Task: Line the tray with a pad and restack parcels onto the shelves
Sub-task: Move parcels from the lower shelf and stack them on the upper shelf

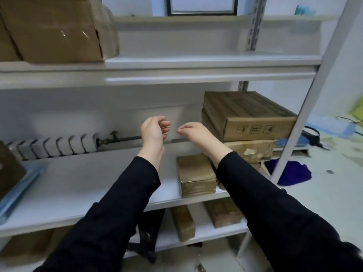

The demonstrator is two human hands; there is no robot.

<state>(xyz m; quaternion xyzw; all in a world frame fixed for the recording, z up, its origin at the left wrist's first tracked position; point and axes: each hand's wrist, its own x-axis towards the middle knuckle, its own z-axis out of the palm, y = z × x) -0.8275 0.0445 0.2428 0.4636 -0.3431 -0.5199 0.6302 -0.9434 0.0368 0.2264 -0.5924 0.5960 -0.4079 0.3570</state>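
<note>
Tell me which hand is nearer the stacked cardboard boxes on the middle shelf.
Right. The right hand hovers just left of the stacked cardboard boxes, apart from them; the left hand is farther left, beyond the right hand.

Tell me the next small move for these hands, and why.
Probably lower the right hand to the small taped parcel below it. Both it and the left hand hover, seemingly empty, over the middle shelf, and that parcel sits loose at the front edge, beside the box stack.
</note>
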